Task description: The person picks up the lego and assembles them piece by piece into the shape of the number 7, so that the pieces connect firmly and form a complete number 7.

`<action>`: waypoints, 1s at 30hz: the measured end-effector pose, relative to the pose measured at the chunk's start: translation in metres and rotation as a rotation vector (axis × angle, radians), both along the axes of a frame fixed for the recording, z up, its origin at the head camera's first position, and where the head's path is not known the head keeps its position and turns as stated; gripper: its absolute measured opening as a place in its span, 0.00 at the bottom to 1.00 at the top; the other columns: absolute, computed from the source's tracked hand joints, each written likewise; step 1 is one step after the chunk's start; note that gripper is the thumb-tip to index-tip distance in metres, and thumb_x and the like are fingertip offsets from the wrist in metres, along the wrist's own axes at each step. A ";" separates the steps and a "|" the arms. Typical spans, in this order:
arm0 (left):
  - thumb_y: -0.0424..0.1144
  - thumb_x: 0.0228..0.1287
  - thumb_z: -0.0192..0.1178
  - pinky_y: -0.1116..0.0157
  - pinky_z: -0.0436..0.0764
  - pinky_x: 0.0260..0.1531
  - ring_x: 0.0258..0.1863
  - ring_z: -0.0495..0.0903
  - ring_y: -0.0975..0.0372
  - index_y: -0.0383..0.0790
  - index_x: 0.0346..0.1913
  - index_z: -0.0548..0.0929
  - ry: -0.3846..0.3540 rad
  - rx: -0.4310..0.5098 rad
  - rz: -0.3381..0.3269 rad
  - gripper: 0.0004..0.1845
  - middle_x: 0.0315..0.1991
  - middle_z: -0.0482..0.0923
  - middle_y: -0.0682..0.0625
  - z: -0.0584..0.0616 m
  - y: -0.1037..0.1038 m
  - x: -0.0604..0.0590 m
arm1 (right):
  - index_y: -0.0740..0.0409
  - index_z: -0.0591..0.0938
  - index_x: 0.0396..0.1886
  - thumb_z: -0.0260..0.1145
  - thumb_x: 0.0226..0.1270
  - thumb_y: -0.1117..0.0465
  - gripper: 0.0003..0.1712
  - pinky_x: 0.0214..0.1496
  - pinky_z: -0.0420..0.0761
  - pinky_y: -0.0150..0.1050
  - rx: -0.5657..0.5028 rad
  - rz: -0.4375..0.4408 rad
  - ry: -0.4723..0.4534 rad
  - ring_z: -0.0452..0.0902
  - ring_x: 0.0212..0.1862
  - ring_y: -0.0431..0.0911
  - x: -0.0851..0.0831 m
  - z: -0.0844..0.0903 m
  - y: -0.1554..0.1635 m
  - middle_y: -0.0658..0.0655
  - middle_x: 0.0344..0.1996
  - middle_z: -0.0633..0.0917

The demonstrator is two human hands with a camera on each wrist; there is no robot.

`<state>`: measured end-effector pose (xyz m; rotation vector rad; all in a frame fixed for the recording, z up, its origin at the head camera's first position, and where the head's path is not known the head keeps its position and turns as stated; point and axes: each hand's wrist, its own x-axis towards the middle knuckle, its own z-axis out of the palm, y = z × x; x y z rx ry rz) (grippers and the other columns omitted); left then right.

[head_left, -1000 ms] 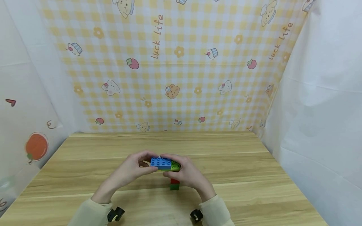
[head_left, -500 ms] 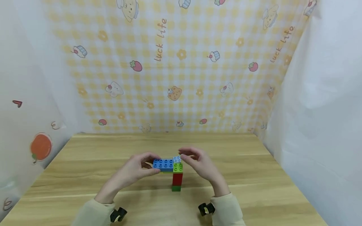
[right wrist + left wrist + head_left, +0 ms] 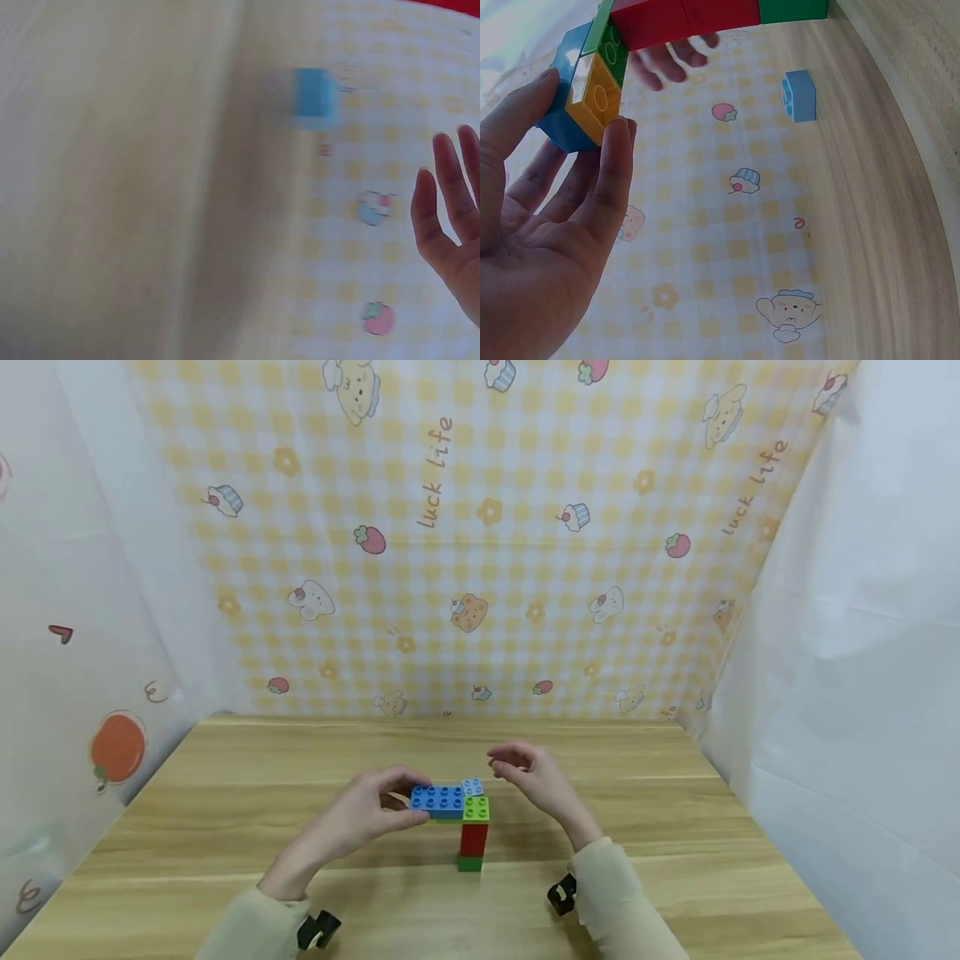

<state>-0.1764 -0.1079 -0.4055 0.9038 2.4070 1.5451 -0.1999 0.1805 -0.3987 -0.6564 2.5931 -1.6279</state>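
Observation:
A small brick structure stands on the wooden table (image 3: 675, 860): a green brick (image 3: 469, 862) at the bottom, a red brick (image 3: 473, 839) on it, then a lime brick (image 3: 476, 809). A blue brick (image 3: 437, 799) juts out to the left from the top. My left hand (image 3: 405, 795) pinches the free end of the blue brick; the left wrist view shows a yellow brick (image 3: 594, 96) under the blue one between my thumb and fingers. My right hand (image 3: 510, 764) hovers open just right of the top, touching nothing. A small light blue brick (image 3: 472, 787) lies on the table right behind the structure.
Patterned yellow check cloth (image 3: 480, 568) hangs behind the table, and white sheets close off both sides. In the right wrist view the light blue brick (image 3: 311, 94) is blurred.
My right hand has let go of the top of the structure and drawn back to the right, uncovering the lime and red bricks and the light blue one. My left hand keeps its hold.

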 end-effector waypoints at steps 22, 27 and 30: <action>0.40 0.61 0.69 0.66 0.81 0.39 0.43 0.80 0.55 0.37 0.54 0.80 0.004 -0.007 -0.007 0.20 0.45 0.80 0.47 0.005 -0.003 -0.001 | 0.56 0.77 0.59 0.70 0.63 0.64 0.24 0.49 0.79 0.46 0.388 0.076 -0.166 0.77 0.47 0.48 -0.054 -0.066 -0.010 0.54 0.47 0.80; 0.41 0.62 0.69 0.66 0.81 0.39 0.44 0.80 0.53 0.37 0.54 0.80 0.006 -0.011 -0.014 0.20 0.46 0.80 0.47 0.005 -0.004 -0.001 | 0.54 0.79 0.56 0.69 0.63 0.67 0.21 0.49 0.77 0.45 0.442 0.066 -0.169 0.74 0.44 0.47 -0.057 -0.067 -0.014 0.53 0.44 0.79; 0.42 0.62 0.69 0.66 0.81 0.40 0.44 0.80 0.54 0.39 0.54 0.80 0.011 -0.018 -0.010 0.19 0.46 0.80 0.48 0.004 -0.003 -0.001 | 0.53 0.80 0.53 0.69 0.63 0.67 0.19 0.49 0.77 0.46 0.437 0.043 -0.182 0.74 0.44 0.47 -0.059 -0.068 -0.014 0.52 0.44 0.79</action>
